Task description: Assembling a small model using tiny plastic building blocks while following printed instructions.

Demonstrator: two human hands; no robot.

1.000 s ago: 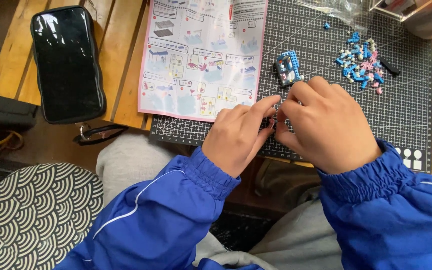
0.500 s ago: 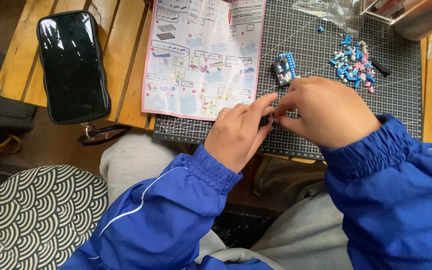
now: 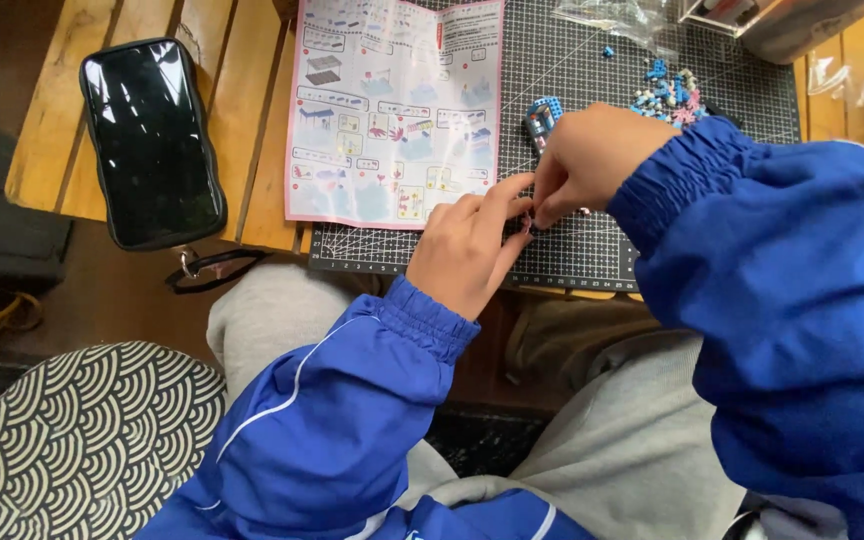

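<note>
My left hand [image 3: 467, 250] and my right hand [image 3: 592, 160] meet fingertip to fingertip over the near edge of a dark grid cutting mat [image 3: 592, 250]. Between the fingertips is a tiny brick piece [image 3: 526, 224], mostly hidden by the fingers. Just beyond my right hand stands a small blue and black brick build [image 3: 540, 118]. A heap of small blue, pink and white bricks [image 3: 667, 95] lies on the mat past my right wrist. Both arms wear blue jacket sleeves.
A folded instruction sheet [image 3: 397, 110] lies on the mat's left part. A black phone in a case [image 3: 152, 140] rests on the wooden slat table [image 3: 242, 120], with a strap loop [image 3: 214, 268] hanging off it. Clear plastic bags [image 3: 617, 15] and a box [image 3: 782, 25] sit at the back.
The view has shifted, so everything sits further left in frame. My hands stay joined at the fingertips; my right hand has lifted slightly and its sleeve now fills more of the right side.
</note>
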